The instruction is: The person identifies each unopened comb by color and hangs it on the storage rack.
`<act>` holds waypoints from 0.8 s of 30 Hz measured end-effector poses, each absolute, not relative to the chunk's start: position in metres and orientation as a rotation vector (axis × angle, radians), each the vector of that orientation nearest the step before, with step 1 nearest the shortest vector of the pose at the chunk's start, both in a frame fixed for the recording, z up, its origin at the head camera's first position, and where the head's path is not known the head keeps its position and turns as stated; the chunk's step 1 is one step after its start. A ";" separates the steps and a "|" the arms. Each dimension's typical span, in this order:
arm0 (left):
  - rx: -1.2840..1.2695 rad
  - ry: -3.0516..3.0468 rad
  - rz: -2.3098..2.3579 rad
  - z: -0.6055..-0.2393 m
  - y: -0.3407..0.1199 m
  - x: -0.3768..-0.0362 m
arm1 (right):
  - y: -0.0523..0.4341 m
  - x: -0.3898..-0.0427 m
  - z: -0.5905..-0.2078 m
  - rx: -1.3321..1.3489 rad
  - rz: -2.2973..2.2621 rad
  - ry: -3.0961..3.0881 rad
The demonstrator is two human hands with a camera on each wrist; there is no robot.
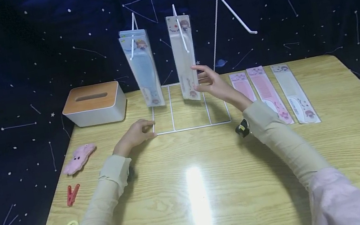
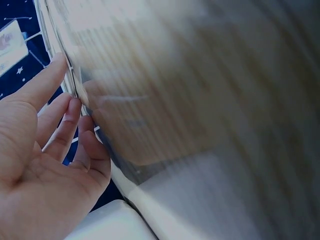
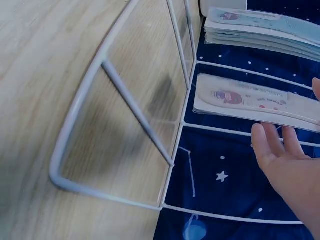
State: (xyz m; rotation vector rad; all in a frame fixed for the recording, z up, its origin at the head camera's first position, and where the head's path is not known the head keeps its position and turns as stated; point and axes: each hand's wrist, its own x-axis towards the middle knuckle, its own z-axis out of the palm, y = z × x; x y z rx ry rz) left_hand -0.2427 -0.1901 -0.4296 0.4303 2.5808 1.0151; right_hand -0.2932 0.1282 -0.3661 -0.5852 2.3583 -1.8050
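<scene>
Clasping nothing, both loosely parted, left grip [image 1: 136, 133] touches the wire rack [image 1: 192, 128], right grip [image 1: 214, 83] a plastic-sleeved comb [image 1: 182, 62].

The left hand [image 2: 50, 157] was at the desk [image 2: 215, 100], fingers bent; a white box [image 2: 112, 222] stood on the desk, wires [image 2: 34, 35] and a card [image 2: 12, 47] above, starry cloth [image 2: 29, 9] behind.

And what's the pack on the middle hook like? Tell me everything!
The pack is long, narrow and pale: seemingly clear plastic over a whitish comb, with cartoon pictures near top and bottom. It hangs nearly upright from the white rack's middle hook. The right hand is at its lower right edge, fingertips seemingly touching it.
</scene>
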 end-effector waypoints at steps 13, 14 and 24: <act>0.451 2.610 1.005 -0.432 -0.192 -0.245 | 0.230 -0.277 -0.387 -0.209 -1.629 2.752; 0.457 2.612 1.009 -0.431 -0.192 -0.244 | 0.245 -0.275 -0.390 -0.156 -1.558 2.809; 0.462 2.601 1.035 -0.430 -0.190 -0.242 | 0.372 -0.248 -0.419 0.224 -0.861 2.857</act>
